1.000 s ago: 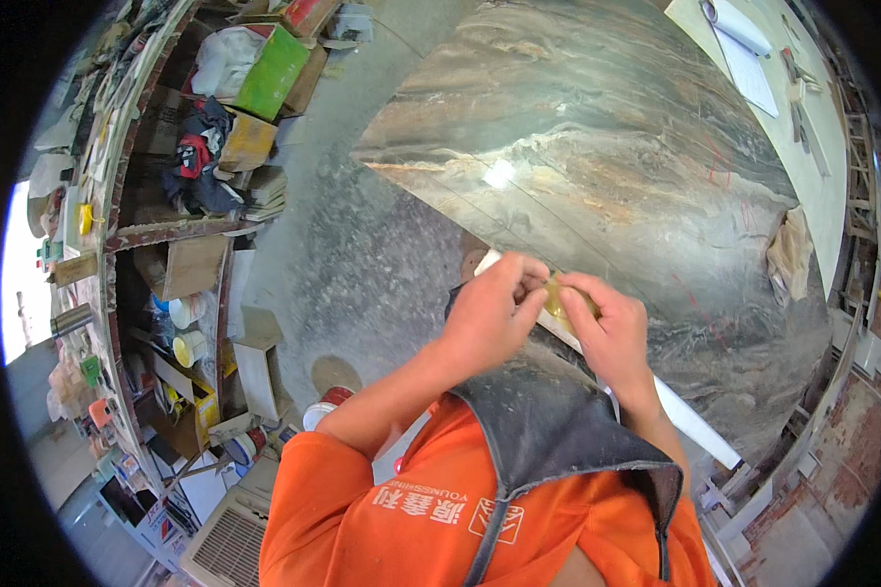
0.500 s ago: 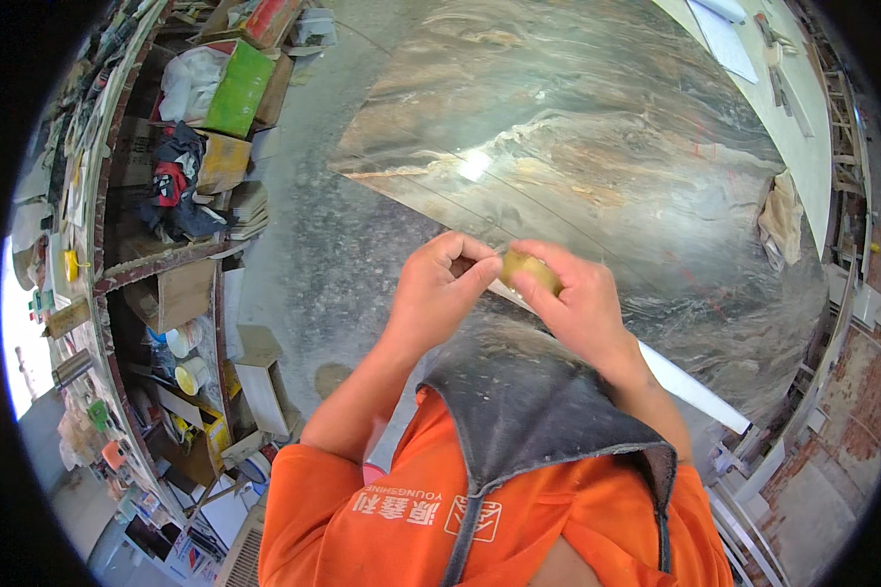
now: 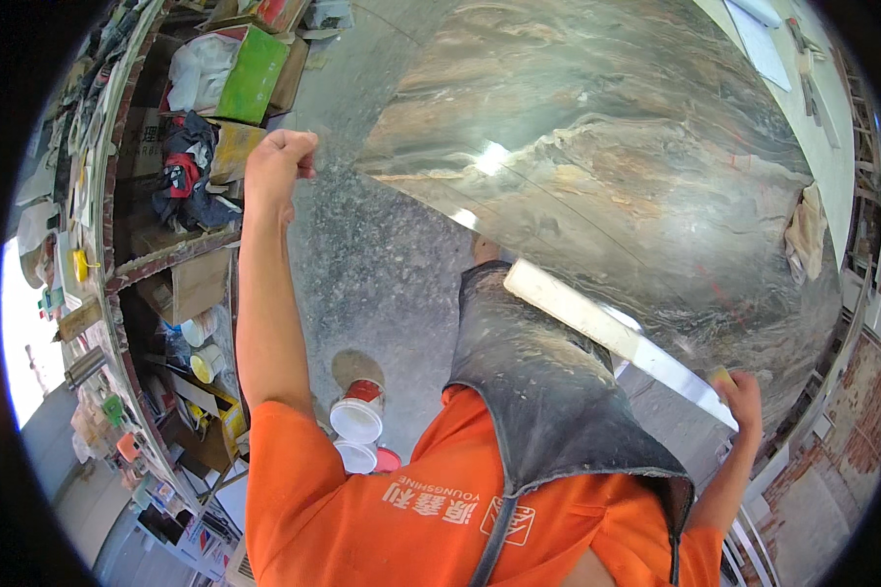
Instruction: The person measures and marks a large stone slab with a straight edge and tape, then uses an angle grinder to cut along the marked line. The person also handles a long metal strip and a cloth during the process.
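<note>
Two hands are seen well apart, and the polished marble slab (image 3: 636, 166) lies between and beyond them. The left hand (image 3: 276, 166) is raised on a straight arm and is closed into a fist; nothing is seen inside it, and it is held just beside the near left corner of the slab, over the grey speckled floor (image 3: 382, 284). The right hand (image 3: 739, 396) is placed low at the far right, its fingers curled around a small yellowish pad (image 3: 720, 375), which is pressed against the white front edge (image 3: 607, 328) of the slab. The long axis of this edge runs from the chest outward to the right, so the right hand is at its far end and is touching it, while the left hand is not touching it. A dark grey apron (image 3: 548, 391) hangs below the edge, over an orange shirt (image 3: 362, 509). Below the left forearm, white lidded tubs (image 3: 355, 421) are stood on the floor, and cluttered shelves (image 3: 157, 254) are seen to the left of the left hand.
</note>
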`<action>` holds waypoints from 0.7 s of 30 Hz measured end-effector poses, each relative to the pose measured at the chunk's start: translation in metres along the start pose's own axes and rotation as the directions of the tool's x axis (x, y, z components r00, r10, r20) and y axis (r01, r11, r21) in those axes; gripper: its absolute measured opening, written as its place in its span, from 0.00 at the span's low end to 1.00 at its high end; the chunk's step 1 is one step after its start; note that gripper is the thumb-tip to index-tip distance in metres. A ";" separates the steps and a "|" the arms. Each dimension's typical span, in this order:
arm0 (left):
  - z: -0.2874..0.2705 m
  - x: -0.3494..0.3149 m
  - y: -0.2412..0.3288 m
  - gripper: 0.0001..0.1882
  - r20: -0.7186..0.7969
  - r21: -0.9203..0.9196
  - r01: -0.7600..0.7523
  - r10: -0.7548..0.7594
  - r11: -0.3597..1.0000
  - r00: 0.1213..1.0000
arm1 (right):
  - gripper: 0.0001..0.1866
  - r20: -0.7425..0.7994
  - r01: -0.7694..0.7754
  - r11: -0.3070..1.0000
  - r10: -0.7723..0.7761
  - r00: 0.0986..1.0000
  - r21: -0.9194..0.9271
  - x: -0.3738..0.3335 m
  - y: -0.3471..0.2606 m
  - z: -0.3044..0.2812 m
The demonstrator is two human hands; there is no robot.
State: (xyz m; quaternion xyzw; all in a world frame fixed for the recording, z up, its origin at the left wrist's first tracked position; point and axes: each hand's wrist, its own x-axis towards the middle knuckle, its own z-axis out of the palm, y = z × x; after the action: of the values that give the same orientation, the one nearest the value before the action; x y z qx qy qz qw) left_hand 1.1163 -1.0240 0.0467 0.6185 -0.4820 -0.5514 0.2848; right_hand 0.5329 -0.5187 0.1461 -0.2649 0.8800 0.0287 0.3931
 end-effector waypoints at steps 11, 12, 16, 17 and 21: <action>0.025 0.024 -0.029 0.13 -0.044 0.170 0.096 -0.089 0.981 0.995 | 0.20 -0.317 -0.081 0.997 0.082 0.945 0.017 -0.005 0.100 0.009; 0.025 0.024 -0.030 0.13 -0.043 0.169 0.106 -0.100 0.980 0.994 | 0.21 -0.331 -0.080 0.997 0.079 0.940 0.011 -0.005 0.096 0.009; 0.026 0.022 -0.036 0.14 -0.028 0.218 0.135 -0.132 0.966 0.991 | 0.23 -0.362 -0.034 0.997 0.005 0.932 -0.073 0.000 0.091 0.010; 0.027 0.021 -0.037 0.14 -0.031 0.215 0.146 -0.142 0.966 0.989 | 0.23 -0.367 -0.044 0.995 0.008 0.930 -0.091 0.002 0.092 0.010; 0.031 0.018 -0.036 0.14 -0.057 0.185 0.157 -0.149 0.970 0.987 | 0.23 -0.346 -0.076 0.992 0.037 0.938 -0.098 0.010 0.100 0.011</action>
State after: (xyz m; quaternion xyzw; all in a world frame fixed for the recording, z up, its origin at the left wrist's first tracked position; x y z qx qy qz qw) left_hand 1.0950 -1.0216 0.0002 0.6895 -0.4769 -0.5102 0.1918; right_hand 0.4862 -0.4347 0.1161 -0.2617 0.9394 0.0419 0.2174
